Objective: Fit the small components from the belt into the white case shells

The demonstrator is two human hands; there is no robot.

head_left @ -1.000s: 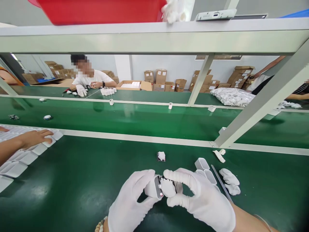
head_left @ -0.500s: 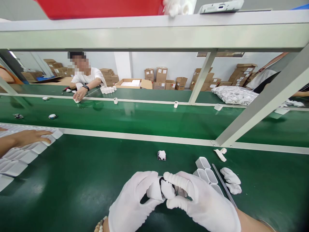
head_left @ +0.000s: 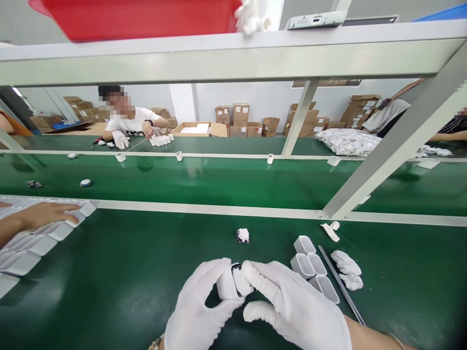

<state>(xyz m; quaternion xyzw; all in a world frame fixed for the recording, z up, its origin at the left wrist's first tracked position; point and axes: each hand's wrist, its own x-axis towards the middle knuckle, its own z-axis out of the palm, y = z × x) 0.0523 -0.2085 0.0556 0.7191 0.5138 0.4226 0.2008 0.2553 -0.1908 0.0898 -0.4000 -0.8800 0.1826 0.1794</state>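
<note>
My left hand [head_left: 202, 306], in a white glove, grips a small white plastic housing [head_left: 226, 284] between thumb and fingers. At the housing's right-hand opening sits a white lump with a dark edge [head_left: 242, 283], partly inside. My right hand [head_left: 297, 304], also gloved, presses this lump with its index fingertip; its thumb hangs apart below, and the other fingers are mostly hidden. Just beyond my hands lies a small dark circuit board [head_left: 242, 236] with a white lump on top. Several open white housings [head_left: 302, 265] stand beside my right hand.
A metal ruler-like strip [head_left: 341, 284] and crumpled white fabric pieces [head_left: 346, 265] lie at right. Another person's hand [head_left: 47, 216] rests on rows of white housings [head_left: 31, 243] at left. A sloping frame post [head_left: 383, 141] and an overhead shelf [head_left: 219, 65] bound the bench.
The lump has gone further into the housing. My right thumb has come away from it while the index finger stays on. Across the bench, a co-worker has let go of a white piece.
</note>
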